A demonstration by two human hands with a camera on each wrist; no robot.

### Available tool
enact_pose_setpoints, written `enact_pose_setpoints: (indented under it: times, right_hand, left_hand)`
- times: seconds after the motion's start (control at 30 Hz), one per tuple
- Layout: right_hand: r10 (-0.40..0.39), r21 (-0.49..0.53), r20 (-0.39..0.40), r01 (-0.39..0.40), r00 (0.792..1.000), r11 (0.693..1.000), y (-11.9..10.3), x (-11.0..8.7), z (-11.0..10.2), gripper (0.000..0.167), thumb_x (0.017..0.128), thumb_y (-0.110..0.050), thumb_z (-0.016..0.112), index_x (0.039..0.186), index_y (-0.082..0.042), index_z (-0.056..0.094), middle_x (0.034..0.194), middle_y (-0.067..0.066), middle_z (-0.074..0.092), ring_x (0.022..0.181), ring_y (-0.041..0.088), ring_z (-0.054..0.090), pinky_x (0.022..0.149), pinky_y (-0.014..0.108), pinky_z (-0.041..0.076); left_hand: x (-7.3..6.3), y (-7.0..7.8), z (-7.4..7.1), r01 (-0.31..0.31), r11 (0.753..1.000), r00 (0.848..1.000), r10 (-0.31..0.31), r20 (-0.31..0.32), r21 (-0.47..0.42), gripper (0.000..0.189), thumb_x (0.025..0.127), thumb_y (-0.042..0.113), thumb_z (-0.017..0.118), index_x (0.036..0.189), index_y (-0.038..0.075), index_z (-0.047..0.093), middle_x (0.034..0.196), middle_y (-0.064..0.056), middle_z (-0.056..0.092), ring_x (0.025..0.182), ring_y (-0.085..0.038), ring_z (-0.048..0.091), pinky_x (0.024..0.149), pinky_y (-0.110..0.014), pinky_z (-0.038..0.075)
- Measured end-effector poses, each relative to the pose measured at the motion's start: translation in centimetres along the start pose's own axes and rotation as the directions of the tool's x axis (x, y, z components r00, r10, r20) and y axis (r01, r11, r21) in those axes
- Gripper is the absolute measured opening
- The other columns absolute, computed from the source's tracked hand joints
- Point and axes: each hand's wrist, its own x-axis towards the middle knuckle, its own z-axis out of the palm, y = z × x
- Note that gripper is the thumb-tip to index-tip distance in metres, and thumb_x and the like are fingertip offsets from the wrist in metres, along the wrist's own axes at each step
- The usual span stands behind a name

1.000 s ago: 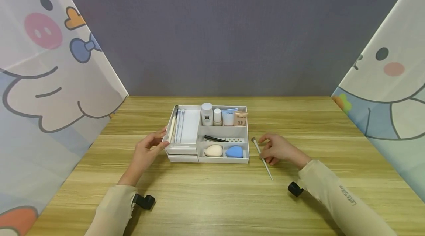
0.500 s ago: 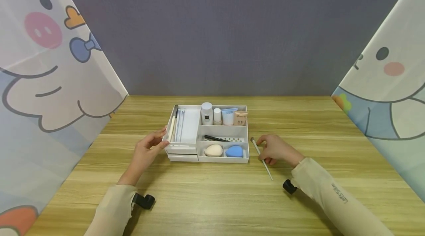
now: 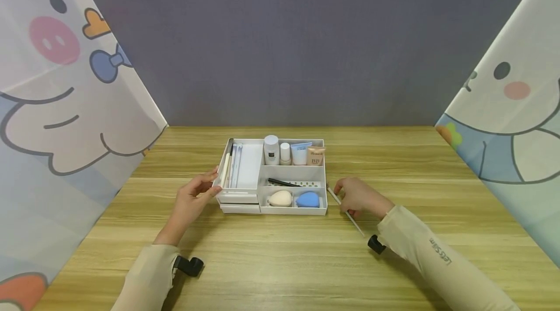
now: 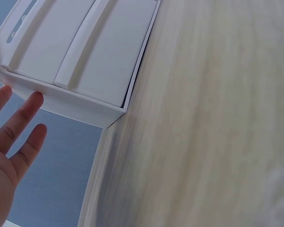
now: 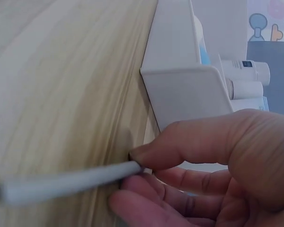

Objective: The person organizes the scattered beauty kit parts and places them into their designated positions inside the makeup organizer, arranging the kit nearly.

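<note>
A white makeup organizer [image 3: 297, 211] stands on the table, with two drawers [image 3: 238, 199] at its front left. Against its left side rests my left hand [image 3: 192, 197], the thumb near the front corner; in the left wrist view the visible fingers [image 4: 21, 120] are spread and nearly straight. To the right of the organizer, my right hand [image 3: 358, 195] pinches a slim makeup brush [image 3: 355, 226] between thumb and fingers. The brush's pale handle [image 5: 66, 183] points toward the camera in the right wrist view. Its head is close to the organizer's right wall and hidden by fingers in that view.
Pen-like sticks and brushes [image 3: 234, 167] lie in the organizer's left tray. Bottles [image 3: 271, 153] and tubes [image 3: 315, 156] stand at the back. A black pencil [image 3: 282, 182] lies mid-box, above a cream sponge [image 3: 280, 198] and a blue sponge [image 3: 308, 199].
My right hand has shifted left toward the organizer. The brush has turned with it, its head moving left and its handle end slightly right. My left hand stays against the organizer.
</note>
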Motion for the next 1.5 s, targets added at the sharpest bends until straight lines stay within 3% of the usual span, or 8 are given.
enact_pose_setpoints:
  times: [0.2, 0.33, 0.57, 0.8, 1.07, 1.27, 1.5]
  right_hand:
    - [-0.048, -0.063, -0.008, 0.047, 0.999, 0.997, -0.1, 0.0, 0.1, 0.044, 0.068, 0.011, 0.066, 0.111, 0.006, 0.058, 0.062, 0.007, 0.055, 0.046, 0.015, 0.054, 0.044, 0.031, 0.052]
    - [-0.046, -0.046, -0.003, 0.046, 0.999, 0.998, 0.1, 0.1, 0.1, 0.043, 0.069, 0.01, 0.069, 0.11, 0.003, 0.057, 0.063, 0.007, 0.056, 0.046, 0.015, 0.054, 0.043, 0.03, 0.052]
    - [-0.05, 0.086, 0.036, 0.047, 0.998, 0.995, 1.1, 0.3, -0.2, 0.043, 0.069, 0.009, 0.071, 0.108, 0.0, 0.055, 0.071, 0.008, 0.058, 0.051, 0.017, 0.056, 0.045, 0.032, 0.054]
    - [-0.086, 0.226, 0.086, 0.065, 0.993, 0.972, 2.6, 0.6, -0.6, 0.043, 0.074, 0.007, 0.069, 0.114, 0.004, 0.052, 0.071, 0.008, 0.057, 0.054, 0.016, 0.057, 0.047, 0.034, 0.055]
    - [-0.107, 0.422, 0.123, 0.045, 0.987, 0.906, 4.5, 0.8, -1.2, 0.052, 0.08, 0.003, 0.067, 0.127, 0.008, 0.043, 0.077, 0.011, 0.062, 0.057, 0.015, 0.058, 0.049, 0.03, 0.055]
    - [-0.155, 0.528, 0.122, 0.068, 0.98, 0.847, 5.8, 0.7, -1.5, 0.054, 0.084, 0.002, 0.058, 0.131, 0.011, 0.035, 0.08, 0.012, 0.066, 0.061, 0.017, 0.063, 0.052, 0.029, 0.056]
    - [-0.191, 0.663, 0.133, 0.056, 0.973, 0.747, 6.7, 0.6, -1.4, 0.05, 0.091, 0.003, 0.053, 0.134, 0.011, 0.029, 0.085, 0.013, 0.067, 0.068, 0.023, 0.069, 0.06, 0.036, 0.059]
  left_hand:
    - [0.4, 2.4, 0.1, -0.006, 1.0, 1.0, 0.006, 0.0, 0.025, 0.031, 0.077, -0.027, 0.065, 0.107, -0.019, 0.061, 0.126, -0.039, 0.051, 0.087, 0.007, 0.064, 0.073, -0.012, 0.052]
    - [0.6, 3.5, 0.1, -0.019, 0.999, 1.0, 0.019, -0.001, 0.032, 0.029, 0.078, -0.026, 0.066, 0.106, -0.02, 0.061, 0.124, -0.04, 0.051, 0.086, 0.007, 0.064, 0.072, -0.012, 0.052]
    - [0.5, 3.4, 0.1, -0.006, 0.999, 1.0, 0.005, 0.004, 0.047, 0.031, 0.078, -0.026, 0.066, 0.107, -0.018, 0.062, 0.125, -0.037, 0.054, 0.088, 0.008, 0.063, 0.072, -0.012, 0.052]
    - [0.4, 3.4, 0.1, -0.009, 0.999, 1.0, 0.009, 0.01, 0.048, 0.03, 0.079, -0.023, 0.067, 0.107, -0.017, 0.062, 0.125, -0.039, 0.052, 0.087, 0.006, 0.063, 0.073, -0.013, 0.052]
    - [0.4, 3.3, 0.1, -0.017, 0.999, 1.0, 0.017, 0.009, 0.028, 0.026, 0.084, -0.013, 0.07, 0.108, -0.017, 0.062, 0.126, -0.038, 0.052, 0.088, 0.006, 0.064, 0.074, -0.013, 0.052]
    - [0.4, 3.1, 0.2, -0.022, 1.0, 1.0, 0.022, 0.006, 0.017, 0.027, 0.081, -0.019, 0.068, 0.108, -0.018, 0.061, 0.126, -0.038, 0.052, 0.089, 0.006, 0.063, 0.075, -0.014, 0.052]
    - [0.4, 2.9, 0.2, -0.03, 1.0, 1.0, 0.03, 0.007, -0.008, 0.025, 0.085, -0.011, 0.07, 0.108, -0.018, 0.061, 0.126, -0.039, 0.051, 0.088, 0.003, 0.065, 0.073, -0.015, 0.053]
